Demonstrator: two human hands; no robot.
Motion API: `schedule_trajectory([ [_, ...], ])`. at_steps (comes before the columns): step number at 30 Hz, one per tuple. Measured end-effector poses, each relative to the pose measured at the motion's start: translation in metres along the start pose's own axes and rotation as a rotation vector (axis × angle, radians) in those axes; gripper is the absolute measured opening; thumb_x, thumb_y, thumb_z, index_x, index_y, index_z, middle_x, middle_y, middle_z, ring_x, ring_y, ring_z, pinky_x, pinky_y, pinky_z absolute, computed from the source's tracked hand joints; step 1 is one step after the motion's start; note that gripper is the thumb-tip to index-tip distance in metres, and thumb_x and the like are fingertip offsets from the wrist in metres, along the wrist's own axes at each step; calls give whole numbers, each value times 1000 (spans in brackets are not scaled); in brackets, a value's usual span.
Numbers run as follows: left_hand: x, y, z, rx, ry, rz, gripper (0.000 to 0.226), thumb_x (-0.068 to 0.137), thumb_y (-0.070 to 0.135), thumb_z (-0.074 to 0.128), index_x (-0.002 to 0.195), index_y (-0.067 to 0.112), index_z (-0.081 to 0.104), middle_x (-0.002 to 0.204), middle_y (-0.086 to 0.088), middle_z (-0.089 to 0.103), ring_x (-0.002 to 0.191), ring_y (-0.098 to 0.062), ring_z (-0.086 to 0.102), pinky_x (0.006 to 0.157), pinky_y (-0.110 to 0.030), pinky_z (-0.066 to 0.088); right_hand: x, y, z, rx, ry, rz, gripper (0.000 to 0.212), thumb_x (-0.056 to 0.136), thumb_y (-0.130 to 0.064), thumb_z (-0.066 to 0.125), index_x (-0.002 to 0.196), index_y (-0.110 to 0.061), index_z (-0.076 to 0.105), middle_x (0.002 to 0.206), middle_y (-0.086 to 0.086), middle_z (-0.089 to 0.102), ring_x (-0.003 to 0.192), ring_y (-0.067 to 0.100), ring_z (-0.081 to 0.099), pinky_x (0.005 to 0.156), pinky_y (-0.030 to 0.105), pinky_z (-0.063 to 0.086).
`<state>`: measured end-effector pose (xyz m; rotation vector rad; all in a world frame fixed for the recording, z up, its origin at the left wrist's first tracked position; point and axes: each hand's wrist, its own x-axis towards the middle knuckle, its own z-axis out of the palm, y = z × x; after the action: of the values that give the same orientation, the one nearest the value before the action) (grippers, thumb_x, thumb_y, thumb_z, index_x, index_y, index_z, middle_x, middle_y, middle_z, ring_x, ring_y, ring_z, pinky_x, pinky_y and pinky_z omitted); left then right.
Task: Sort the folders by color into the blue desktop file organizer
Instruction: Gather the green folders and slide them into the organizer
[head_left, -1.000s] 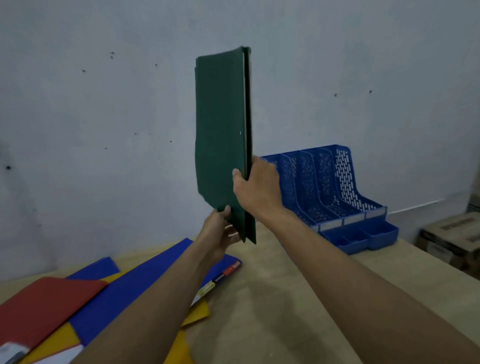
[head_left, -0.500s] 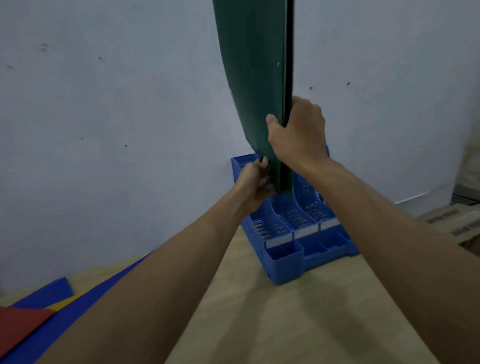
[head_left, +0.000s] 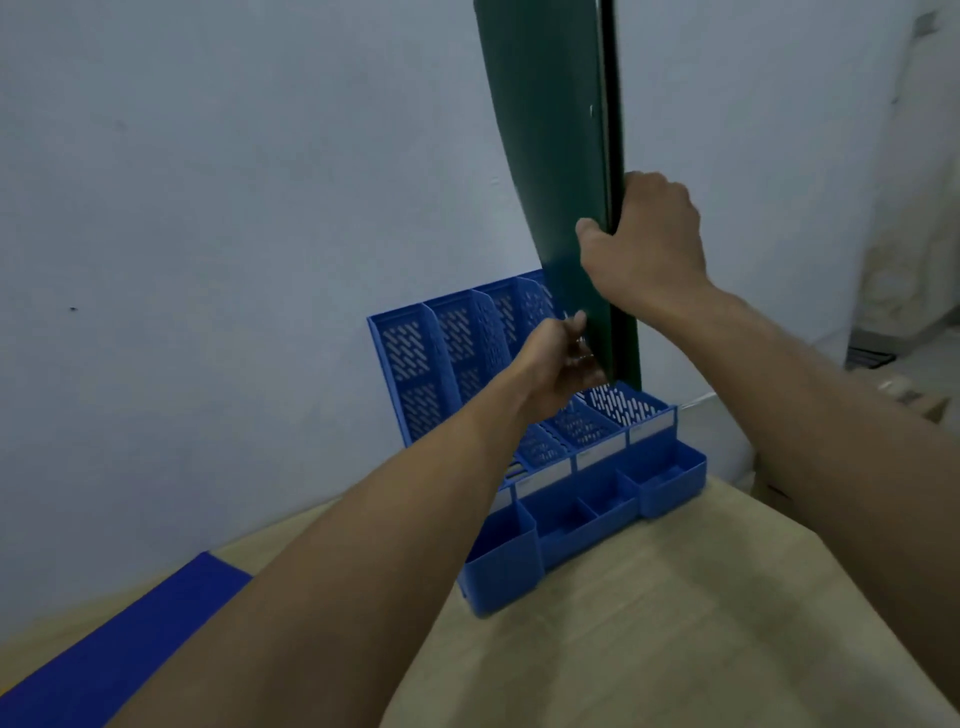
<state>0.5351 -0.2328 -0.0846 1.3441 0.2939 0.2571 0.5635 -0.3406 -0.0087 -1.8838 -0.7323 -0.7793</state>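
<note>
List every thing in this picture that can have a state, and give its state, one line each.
Green folders: upright, held above the organizer, not yet in.
Blue file organizer: standing against the wall, visible slots hold nothing.
Left hand: gripping the folders' bottom edge.
Right hand: gripping their near edge.
Blue folder: lying flat on the table.

- The place looks like a plain office or storeroom corner; a bare, scuffed pale wall (head_left: 208, 208) backs a light wooden desk (head_left: 649, 623)
- A blue desktop file organizer (head_left: 587, 499) stands at the far edge against the wall; a blue folder (head_left: 130, 639) lies near left
- Cardboard boxes (head_left: 914, 400) sit at the far right
</note>
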Motion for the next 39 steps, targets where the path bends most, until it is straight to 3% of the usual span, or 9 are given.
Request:
schedule_trajectory([
  [5,27,-28,4,65,43,-69,27,108,26,38,107,6,57,81,-9,54,73,-21,61,84,-37,56,-3,38,24,-48,-31,51,24,90,-28,64,84,-12,48,77,2,47,77,26,53,63,33,40],
  [10,42,-37,3,130,99,-100,40,109,19,38,143,-2,42,88,-15,55,65,-23,66,65,-34,64,-4,69,41,6,-56,125,25,91,-30,64,97,-6,61,91,9,63,85,29,62,73,40,55],
  [13,54,-47,-4,413,160,-47,43,100,17,57,137,-3,48,120,-23,57,92,-29,66,85,-40,61,-14,88,51,59,-62,174,27,91,-30,64,102,-5,64,97,11,67,87,28,64,79,44,57],
  [16,54,-62,-6,672,131,76,58,84,26,70,135,5,49,123,-12,60,102,-27,58,80,-37,50,-18,96,54,99,-37,183,28,90,-30,64,104,-6,65,100,11,69,89,27,65,79,44,58],
  [19,54,-81,-3,850,80,96,102,73,42,78,155,12,26,161,-11,25,144,-32,30,117,-46,34,-17,100,52,100,-39,158,31,91,-31,63,107,-5,64,102,11,69,93,26,65,82,43,57],
  [22,56,-91,1,1072,80,189,132,68,62,81,160,7,4,168,-10,-3,155,-26,2,123,-39,13,-16,102,51,108,-22,141,31,91,-32,64,106,-5,64,101,10,68,92,25,65,81,42,57],
  [27,54,-97,7,1103,220,387,94,78,53,77,142,2,30,140,-13,37,129,-26,44,104,-30,40,-16,101,56,175,-34,157,31,90,-34,64,111,-10,66,107,6,69,99,23,64,87,40,56],
  [33,55,-103,6,1144,170,352,118,83,58,69,158,3,-2,163,-13,13,149,-30,19,121,-45,27,-18,112,59,133,-74,202,37,90,-37,61,115,-10,65,109,7,68,98,23,64,87,41,56],
  [39,54,-101,8,1170,164,282,118,83,61,67,159,6,-5,166,-12,6,152,-30,13,122,-50,23,-37,131,76,139,-177,260,30,89,-32,67,104,-6,66,92,8,69,82,22,66,76,41,59],
])
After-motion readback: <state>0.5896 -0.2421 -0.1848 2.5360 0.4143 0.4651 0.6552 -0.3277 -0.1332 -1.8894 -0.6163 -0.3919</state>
